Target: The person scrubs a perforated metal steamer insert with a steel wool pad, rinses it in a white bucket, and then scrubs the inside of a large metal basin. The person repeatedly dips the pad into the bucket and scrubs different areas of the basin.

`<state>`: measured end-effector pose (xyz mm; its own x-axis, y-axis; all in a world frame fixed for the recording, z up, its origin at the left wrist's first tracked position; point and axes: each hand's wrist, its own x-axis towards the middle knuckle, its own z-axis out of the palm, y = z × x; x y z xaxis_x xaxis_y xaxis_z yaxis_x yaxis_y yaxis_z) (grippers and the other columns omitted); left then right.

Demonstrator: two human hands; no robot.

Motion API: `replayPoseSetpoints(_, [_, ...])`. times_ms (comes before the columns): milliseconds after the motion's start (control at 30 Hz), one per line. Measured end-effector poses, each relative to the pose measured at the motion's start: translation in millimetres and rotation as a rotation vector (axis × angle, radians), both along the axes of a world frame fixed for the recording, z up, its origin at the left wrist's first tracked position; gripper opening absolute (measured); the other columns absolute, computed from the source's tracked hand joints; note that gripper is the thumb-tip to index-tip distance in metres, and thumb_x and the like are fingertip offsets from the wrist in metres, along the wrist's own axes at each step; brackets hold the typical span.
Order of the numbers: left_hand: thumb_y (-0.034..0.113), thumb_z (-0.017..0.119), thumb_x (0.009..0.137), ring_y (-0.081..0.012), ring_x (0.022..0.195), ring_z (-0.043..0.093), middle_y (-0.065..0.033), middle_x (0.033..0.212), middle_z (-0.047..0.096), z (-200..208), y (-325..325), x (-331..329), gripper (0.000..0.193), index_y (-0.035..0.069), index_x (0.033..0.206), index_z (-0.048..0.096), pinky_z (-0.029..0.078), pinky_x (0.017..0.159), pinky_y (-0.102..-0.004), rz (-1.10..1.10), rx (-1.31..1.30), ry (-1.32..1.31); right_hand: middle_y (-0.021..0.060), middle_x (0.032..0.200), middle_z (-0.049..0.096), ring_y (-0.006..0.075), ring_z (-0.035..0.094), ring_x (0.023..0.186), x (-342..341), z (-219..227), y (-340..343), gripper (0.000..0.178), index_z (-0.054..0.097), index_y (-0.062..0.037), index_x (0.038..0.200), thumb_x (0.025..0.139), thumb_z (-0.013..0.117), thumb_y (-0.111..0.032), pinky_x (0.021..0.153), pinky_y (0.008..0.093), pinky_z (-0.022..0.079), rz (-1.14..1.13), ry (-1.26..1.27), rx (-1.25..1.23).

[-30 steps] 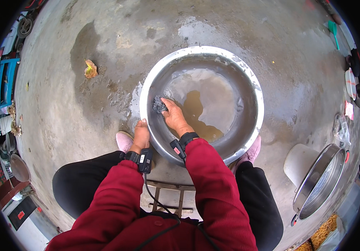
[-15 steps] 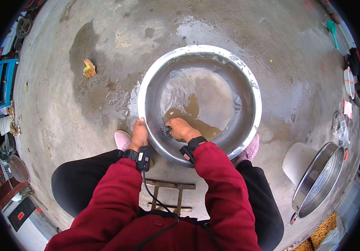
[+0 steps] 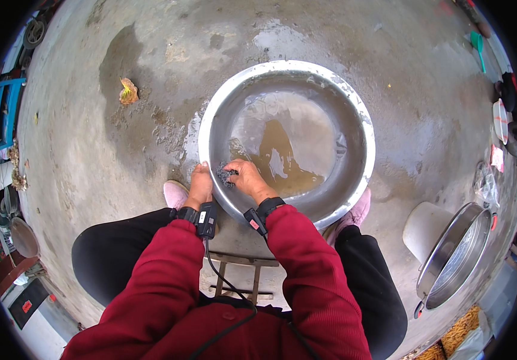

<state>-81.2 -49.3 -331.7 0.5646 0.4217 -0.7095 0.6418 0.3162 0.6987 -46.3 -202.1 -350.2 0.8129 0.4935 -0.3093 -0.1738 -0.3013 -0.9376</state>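
Note:
A wide metal basin [image 3: 365, 150] stands on the floor between my feet, with shallow murky brown water [image 3: 276, 150] in its bottom. My left hand [image 3: 199, 185] is closed on the basin's left rim, thumb on top and the other fingers hidden below the edge. Inside the basin, my right hand [image 3: 247, 179] grips a dark grey scouring pad [image 3: 227, 174] against the inner left wall, just above the water.
A small wooden stool [image 3: 240, 261] is below me. On the right, a large metal sieve [image 3: 455, 258] leans by a white bucket [image 3: 421, 231]. A dry leaf [image 3: 129, 91] lies on wet concrete at the left. Farther right are a green scoop [image 3: 478, 48] and a clear plastic bag [image 3: 486, 180].
My right hand has moved left and slightly up with the scouring pad, from the water's edge onto the basin's side wall. My left hand keeps its hold on the rim.

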Motion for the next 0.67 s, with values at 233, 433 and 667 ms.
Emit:
replayPoseSetpoints(233, [0.022,0.039,0.100,-0.0149,0.072,0.054,-0.0079,0.083,0.059,-11,3,-1,0.028,-0.001,0.097,0.055,0.046,0.066,-0.0319,-0.012,-0.052,-0.016,0.0160,0.100,0.065,0.0325,0.061,0.096,3,1,-18,0.032,0.069,-0.0071,0.097,0.068,0.065,0.004,0.085,0.0386,0.048,0.290,0.044,-0.421])
replayPoseSetpoints(433, [0.022,0.039,0.099,-0.0167,0.072,0.054,-0.0099,0.083,0.060,-27,11,-6,0.029,-0.002,0.097,0.055,0.045,0.066,-0.0332,-0.054,0.024,-0.017,0.0151,0.108,0.063,0.0336,0.060,0.099,-12,11,1,0.031,0.067,-0.0045,0.102,0.072,0.066,0.002,0.087,0.0353,0.046,-0.031,0.005,-0.135])
replayPoseSetpoints(667, [0.023,0.040,0.099,-0.0181,0.073,0.056,-0.0120,0.083,0.061,-33,8,-3,0.031,-0.003,0.096,0.056,0.046,0.067,-0.0342,-0.064,0.010,-0.049,0.0156,0.095,0.067,0.0318,0.063,0.094,-13,17,-51,0.036,0.071,-0.0111,0.096,0.065,0.060,0.003,0.082,0.0373,0.049,0.503,0.068,-0.618])
